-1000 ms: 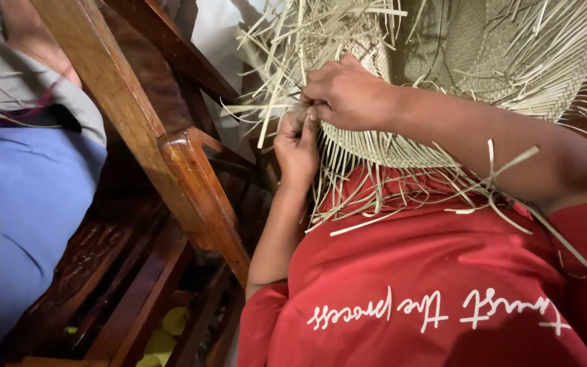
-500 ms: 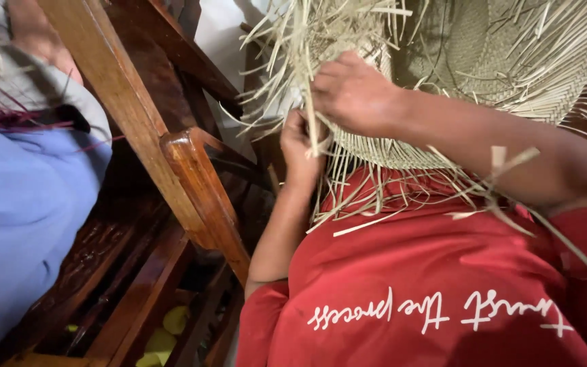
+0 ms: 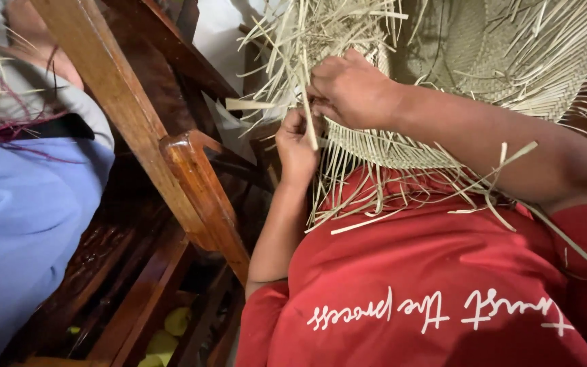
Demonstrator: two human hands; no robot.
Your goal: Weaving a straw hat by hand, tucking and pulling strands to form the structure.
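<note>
Woven straw hat [image 3: 484, 61] held upside-down against the chest, above the red shirt [image 3: 443, 272], crown and most of the brim already tightly plaited. Left to do, judging by the look of it: the rim, where many loose strands [image 3: 321, 34] stick out in all directions, unwoven, both at the upper left and along the lower edge hanging over the shirt. Right hand [image 3: 351, 88] closed over the rim at the working edge, fingers curled and pinching strands. Left hand [image 3: 297, 146] just below and touching it, thumb and fingers pressed together around one pale strand [image 3: 309, 122] standing upright between them. Both hands together at the same spot, clamped on straw, none free. Wooden chair arm [image 3: 198, 183] just to the left, apart from the hat. Another person in a blue garment [image 3: 22, 224] at the far left, with purple fibres [image 3: 8, 122] nearby; that person's hands not clearly seen. Roughly well past halfway, edge finishing unfinished
</note>
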